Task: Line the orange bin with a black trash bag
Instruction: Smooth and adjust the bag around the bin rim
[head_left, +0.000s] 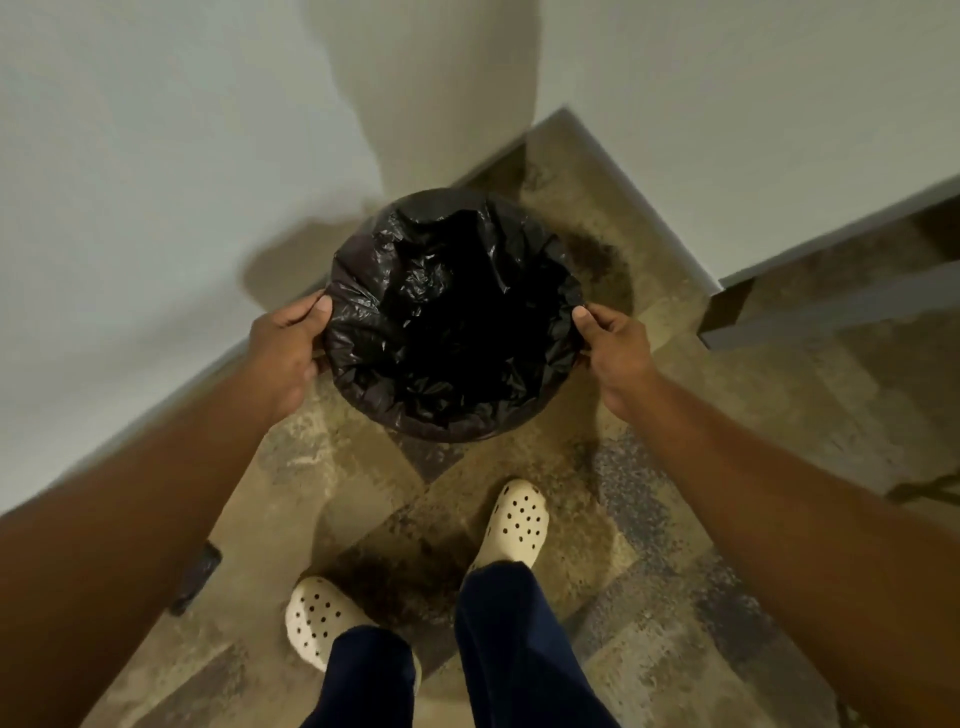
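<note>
One black trash bag (452, 317) here, spread open and folded down over the top of the bin so it covers the whole rim. The bin itself doesn't show at all, just black plastic all the way around, so I can't confirm the orange. It sits on the floor (623, 545) in the corner where two white walls meet, right in front of the person's feet.

Two hands on it, one per side. The left hand (283, 353) is closed around the bag's left edge, thumb on top and fingers curled under. The right hand (613, 345) does the same on the right edge, thumb and fingers pinching the plastic.

Two cream clogs with holes down below, left clog (317, 621) and right clog (517, 522), plus dark blue trouser legs. One small dark object (197, 577) lies on the floor beside the left forearm; can't tell what it is.
</note>
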